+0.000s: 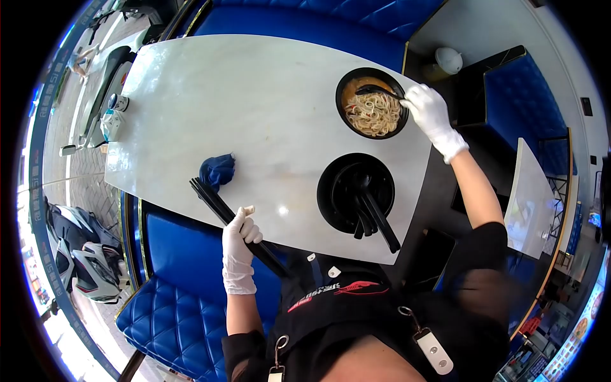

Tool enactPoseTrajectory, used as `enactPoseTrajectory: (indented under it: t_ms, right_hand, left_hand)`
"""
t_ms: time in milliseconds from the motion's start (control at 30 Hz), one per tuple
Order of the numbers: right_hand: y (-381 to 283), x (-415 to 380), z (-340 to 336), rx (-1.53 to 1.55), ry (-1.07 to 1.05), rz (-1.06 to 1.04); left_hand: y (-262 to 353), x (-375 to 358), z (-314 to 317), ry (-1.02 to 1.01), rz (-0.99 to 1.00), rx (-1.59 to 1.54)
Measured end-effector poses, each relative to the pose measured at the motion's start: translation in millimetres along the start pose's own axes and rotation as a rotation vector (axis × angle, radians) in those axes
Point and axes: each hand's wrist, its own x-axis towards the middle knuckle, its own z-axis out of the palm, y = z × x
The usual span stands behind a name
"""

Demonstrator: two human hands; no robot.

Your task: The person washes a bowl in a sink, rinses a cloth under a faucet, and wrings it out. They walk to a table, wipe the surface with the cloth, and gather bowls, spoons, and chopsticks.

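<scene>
White gloves cover both my hands. In my left hand [240, 234], closed at the table's near edge, is a bundle of black chopsticks [213, 201] slanting up to the left. My right hand [425, 108] grips the handle of a black spoon [375, 91], whose head rests in a black bowl of noodles [374, 114] with orange broth. Nearer to me stands a stack of black bowls [328, 197] with several black spoons [377, 216] lying in it, their handles over the rim. A crumpled dark blue cloth [217, 170] lies just beyond the chopstick tips.
The pale table [267, 95] has a tissue pack [112, 125] and a small round container [118, 102] at its left end. Blue padded benches [184, 312] flank it. A lidded bin [448, 60] and another table [531, 204] are on the right.
</scene>
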Motion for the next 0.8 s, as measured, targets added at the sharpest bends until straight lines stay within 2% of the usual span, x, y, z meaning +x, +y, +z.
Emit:
enactPoseTrajectory:
  t_ms: [33, 100, 200, 233, 300, 367, 400, 433, 533, 600, 667, 700, 767, 800]
  right_hand:
    - [-18.8, -14.2, -19.1, 0.112, -0.016, 0.117]
    - [-54.7, -45.9, -52.7, 0.336, -0.175, 0.432]
    - [-103.6, -79.0, -91.4, 0.707, -0.567, 0.793]
    - [-115.2, -91.5, -89.2, 0.809, -0.601, 0.873]
    - [-132.1, -103.6, -80.9, 0.819, -0.689, 0.985]
    - [-139.4, -98.8, -75.9, 0.739, -0.708, 0.931]
    - [-141.9, -86.3, -77.5, 0.508, -0.765, 0.838]
    - [-148.4, -77.1, -76.4, 0.357, -0.619, 0.661]
    - [-182.5, -12.6, -61.1, 0.542, -0.281, 0.353]
    - [-226.3, 41.8, -34.1, 0.589, -0.181, -0.06]
    - [-273.8, 87.2, 19.1, 0.641, -0.251, -0.39]
    - [-301.7, 103.4, 47.9, 0.544, -0.269, -0.559]
    - [-345.3, 125.6, 113.2, 0.445, -0.263, -0.797]
    - [-355.8, 125.7, 149.3, 0.376, -0.34, -0.872]
  left_hand:
    - [1.9, -0.7, -3.1, -0.01, 0.01, -0.007]
    - [6.7, -2.2, -7.5, 0.019, 0.02, -0.019]
    - [10.7, -1.7, -13.8, 0.037, 0.035, -0.001]
    - [11.7, -1.1, -18.6, 0.006, 0.028, -0.031]
    - [13.7, -1.7, -30.5, -0.031, 0.041, -0.092]
    - [17.5, -4.3, -38.5, -0.021, 0.043, -0.15]
    - [17.8, -5.3, -44.8, -0.021, 0.056, -0.179]
    - [19.3, -8.1, -49.7, -0.008, 0.057, -0.175]
    - [18.8, -11.7, -68.6, 0.004, 0.071, -0.165]
    - [18.3, -13.9, -78.1, 0.037, 0.075, -0.155]
    - [17.9, -17.1, -86.5, 0.042, 0.086, -0.166]
    - [16.8, -17.8, -92.2, 0.044, 0.083, -0.18]
    - [15.7, -20.4, -98.5, 0.086, 0.083, -0.148]
    - [14.5, -21.7, -100.9, 0.1, 0.091, -0.13]
